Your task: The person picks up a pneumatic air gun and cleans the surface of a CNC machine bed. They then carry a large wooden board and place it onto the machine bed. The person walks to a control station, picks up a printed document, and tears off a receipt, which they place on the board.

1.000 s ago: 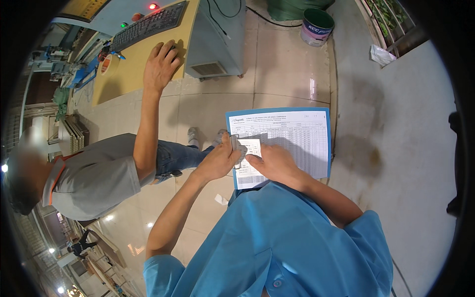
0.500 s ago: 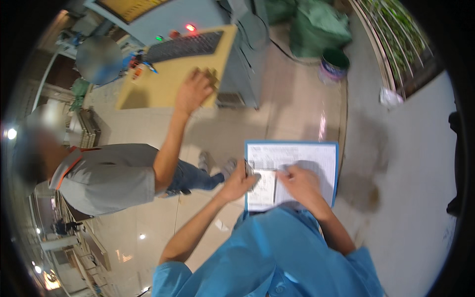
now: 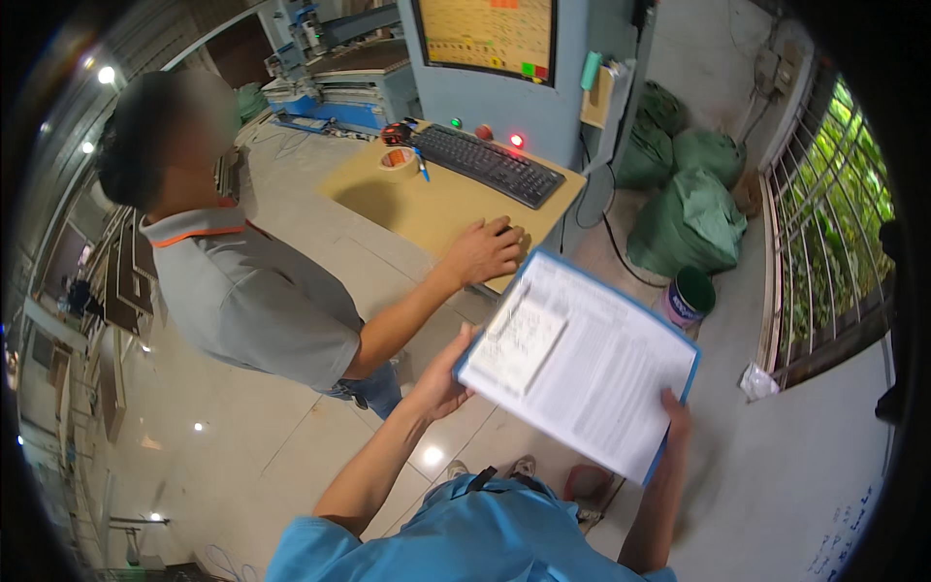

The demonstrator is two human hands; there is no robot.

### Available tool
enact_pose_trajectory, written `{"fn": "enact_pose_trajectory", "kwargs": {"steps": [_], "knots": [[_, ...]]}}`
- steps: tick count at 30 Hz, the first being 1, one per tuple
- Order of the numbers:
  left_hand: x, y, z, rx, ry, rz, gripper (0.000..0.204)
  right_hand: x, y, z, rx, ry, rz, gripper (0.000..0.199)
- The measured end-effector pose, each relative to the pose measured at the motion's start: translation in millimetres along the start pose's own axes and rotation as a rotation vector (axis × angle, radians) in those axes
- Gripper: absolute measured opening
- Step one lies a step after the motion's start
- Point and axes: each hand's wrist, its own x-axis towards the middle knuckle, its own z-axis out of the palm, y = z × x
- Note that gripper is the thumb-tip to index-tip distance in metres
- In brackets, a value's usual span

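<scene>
In the head view, my left hand (image 3: 444, 378) grips the left edge of a blue clipboard (image 3: 693, 365), its fingers partly hidden beneath. My right hand (image 3: 676, 422) holds the right edge, thumb on top; I cannot tell how its other fingers lie. The clipboard is tilted in front of me, beyond my blue shirt (image 3: 456, 533), with a printed sheet (image 3: 611, 373) on it and a smaller white slip (image 3: 524, 344) over the sheet's left part. Far left of it, a co-worker's hand (image 3: 480, 252) rests on a yellow tabletop (image 3: 412, 215), near a black keyboard (image 3: 490, 163) and a tape roll (image 3: 397, 165). A bucket (image 3: 690, 296) stands far right, beside green sacks (image 3: 689, 223).
</scene>
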Motion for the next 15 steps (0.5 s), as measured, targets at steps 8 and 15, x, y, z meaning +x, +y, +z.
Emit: {"fn": "enact_pose_trajectory", "kwargs": {"steps": [8,15], "knots": [[-82,-52,-43,-0.427,-0.132,-0.148,0.081,97,-67,207,-0.083,-0.499,-0.062,0.046],[-67,10,0,0.094,0.116,0.262,0.043,216,30,356,0.227,-0.578,0.187,0.043]]}}
